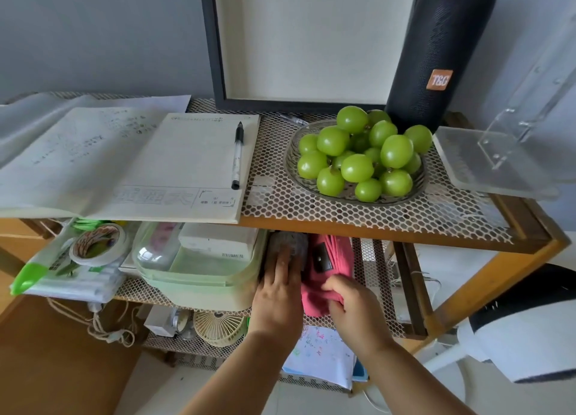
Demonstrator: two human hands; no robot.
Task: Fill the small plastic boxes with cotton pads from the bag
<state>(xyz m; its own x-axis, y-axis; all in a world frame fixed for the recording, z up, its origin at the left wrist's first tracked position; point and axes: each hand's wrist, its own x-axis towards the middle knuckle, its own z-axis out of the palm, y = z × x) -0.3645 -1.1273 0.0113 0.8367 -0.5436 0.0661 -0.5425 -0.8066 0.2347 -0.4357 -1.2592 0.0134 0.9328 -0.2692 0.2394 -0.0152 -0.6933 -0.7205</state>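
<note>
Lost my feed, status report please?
Left hand flat on grey item, middle shelf. Right hand grips red cloth. Cotton pads, boxes not seen.

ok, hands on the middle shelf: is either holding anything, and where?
The right hand grips the red cloth at its near end. The left hand lies flat-fingered on a greyish thing beside it, too dim to identify; no grip shows.

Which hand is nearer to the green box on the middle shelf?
Left. The left hand reaches in just beside the right edge of the green box, fingers straight on a grey thing. The right hand is farther right, gripping the red cloth.
</note>
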